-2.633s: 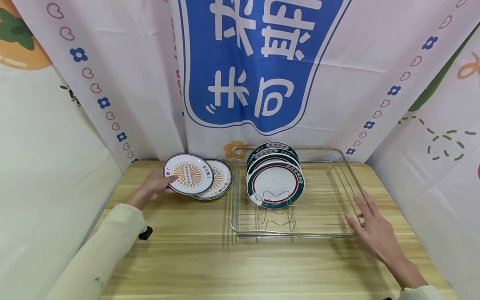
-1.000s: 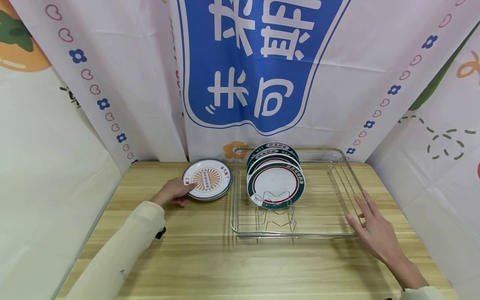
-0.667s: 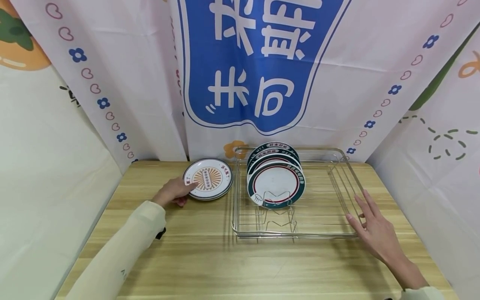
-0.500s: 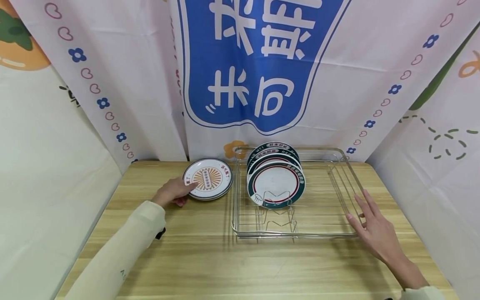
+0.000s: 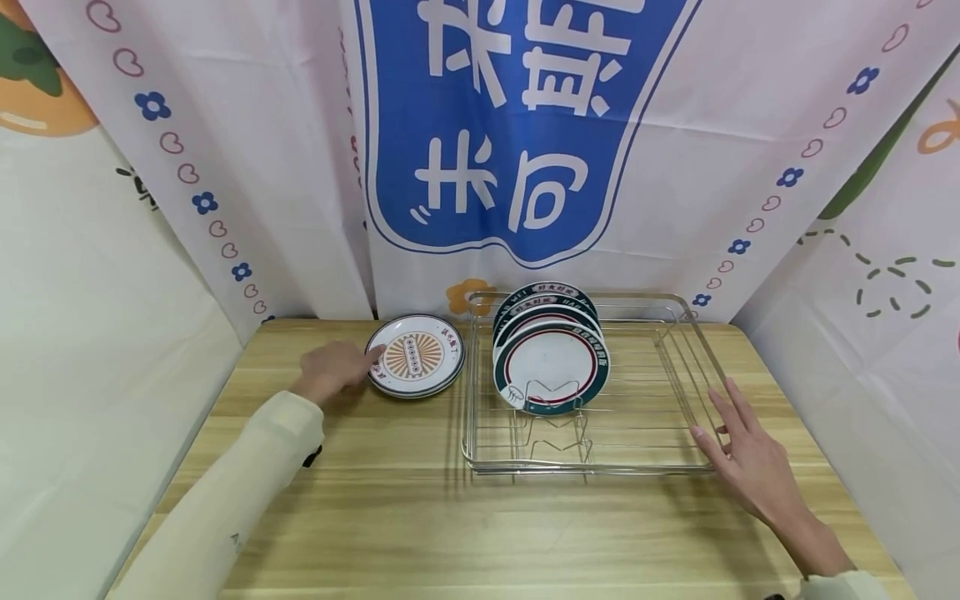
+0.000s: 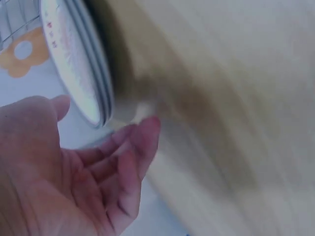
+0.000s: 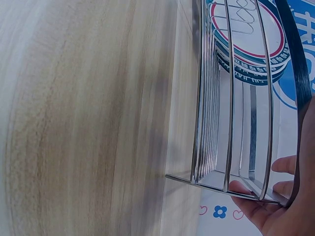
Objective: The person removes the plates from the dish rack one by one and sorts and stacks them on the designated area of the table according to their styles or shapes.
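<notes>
A stack of white plates [image 5: 415,356] with a sunburst print lies left of the wire dish rack [image 5: 647,468]. Just left of the stack is my left hand [image 5: 333,367]. The left wrist view has its thumb and loosely bent fingers apart from the plate rims [image 6: 93,73], with nothing between them. Inside the rack, several green-rimmed plates [image 5: 551,367] lean in a row, the front one covering most of the others. My right hand [image 5: 753,462] rests its extended fingers on the rack's right end; in the right wrist view, thumb and fingers straddle a rack corner [image 7: 275,199].
The wooden table [image 5: 480,542] extends in front of the rack and stack. Printed cloth [image 5: 675,192] hangs behind, and pale cloth walls close both sides. The rack's right part, beside the standing plates, shows bare wires.
The sunburst plate held tilted by my left hand earlier now lies flat on the stack. That hand has let go and drawn slightly left. My right hand stays at the rack.
</notes>
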`<control>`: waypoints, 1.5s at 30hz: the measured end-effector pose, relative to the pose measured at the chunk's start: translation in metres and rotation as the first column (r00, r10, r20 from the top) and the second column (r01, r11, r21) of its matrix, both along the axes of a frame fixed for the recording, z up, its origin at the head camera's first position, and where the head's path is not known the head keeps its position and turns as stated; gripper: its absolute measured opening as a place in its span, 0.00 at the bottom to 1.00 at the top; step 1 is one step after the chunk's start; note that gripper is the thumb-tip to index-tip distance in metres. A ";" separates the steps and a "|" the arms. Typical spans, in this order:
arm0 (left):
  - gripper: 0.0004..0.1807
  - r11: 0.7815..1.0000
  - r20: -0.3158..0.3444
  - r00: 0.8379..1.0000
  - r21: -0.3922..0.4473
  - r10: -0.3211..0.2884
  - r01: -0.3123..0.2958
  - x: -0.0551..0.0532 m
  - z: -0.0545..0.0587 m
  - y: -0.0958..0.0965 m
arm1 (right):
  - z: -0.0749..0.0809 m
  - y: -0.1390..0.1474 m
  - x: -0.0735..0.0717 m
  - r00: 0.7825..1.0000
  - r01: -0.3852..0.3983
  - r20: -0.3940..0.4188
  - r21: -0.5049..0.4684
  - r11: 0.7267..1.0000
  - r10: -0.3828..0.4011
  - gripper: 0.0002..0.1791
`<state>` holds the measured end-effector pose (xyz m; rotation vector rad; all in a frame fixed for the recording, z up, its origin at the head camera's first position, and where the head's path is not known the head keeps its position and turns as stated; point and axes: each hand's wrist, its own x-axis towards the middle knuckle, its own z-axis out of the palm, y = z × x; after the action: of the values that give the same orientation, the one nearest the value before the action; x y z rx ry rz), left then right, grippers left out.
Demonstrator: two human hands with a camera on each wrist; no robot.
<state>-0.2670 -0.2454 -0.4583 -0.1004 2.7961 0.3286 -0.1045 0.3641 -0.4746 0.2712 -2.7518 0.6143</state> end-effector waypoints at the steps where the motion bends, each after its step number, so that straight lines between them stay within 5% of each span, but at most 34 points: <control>1: 0.48 1.000 -0.026 1.000 -0.025 0.000 -0.001 -0.001 0.003 -0.001 | 0.000 0.000 0.000 1.000 -0.001 -0.001 0.000 1.000 0.001 0.35; 7: 0.47 0.999 -0.218 0.976 0.036 0.007 0.001 -0.007 0.028 0.006 | 0.001 0.000 0.000 1.000 0.003 -0.005 -0.005 1.000 -0.003 0.36; 13: 0.34 0.988 -0.340 0.938 0.108 -0.068 0.111 -0.007 0.063 0.040 | 0.001 0.001 0.002 1.000 0.013 0.014 -0.003 1.000 -0.013 0.36; 19: 0.26 0.944 -0.426 0.885 0.172 -0.186 0.281 0.009 0.090 0.092 | 0.001 0.001 0.002 1.000 0.014 0.009 0.000 1.000 -0.014 0.36; 30: 0.16 0.870 -0.516 0.766 0.077 -0.384 0.487 0.034 0.108 0.163 | 0.001 0.000 0.002 1.000 0.014 0.015 -0.001 1.000 -0.014 0.36; 45: 0.19 0.833 -0.446 0.759 0.053 -0.474 0.551 0.029 0.098 0.195 | 0.001 -0.002 0.002 0.999 0.013 0.030 0.001 1.000 -0.013 0.37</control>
<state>-0.2385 -0.0502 -0.3602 0.8763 3.0213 0.5082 -0.1028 0.3624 -0.4732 0.2466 -2.7800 0.6191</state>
